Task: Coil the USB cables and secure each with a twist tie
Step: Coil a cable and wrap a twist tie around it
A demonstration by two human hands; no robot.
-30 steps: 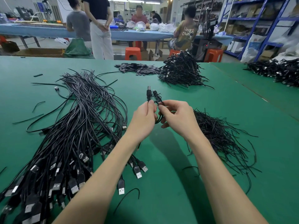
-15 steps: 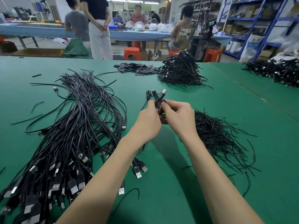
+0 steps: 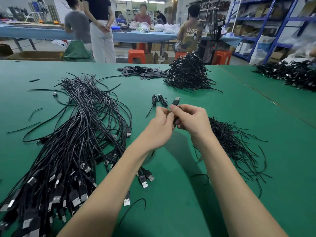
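Green table (image 3: 171,202), loose USB cables (image 3: 77,134) left, twist ties (image 3: 230,144) right, coiled pile (image 3: 188,74) behind

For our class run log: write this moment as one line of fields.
stage: tying | left hand: pinches twist tie | right hand: holds coiled cable | uncoiled cables: left pile | ties: right pile

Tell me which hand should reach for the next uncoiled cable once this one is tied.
Probably left. The left hand is on the side of the loose USB cables, while the right hand sits by the twist ties. Both now hold the coiled cable.
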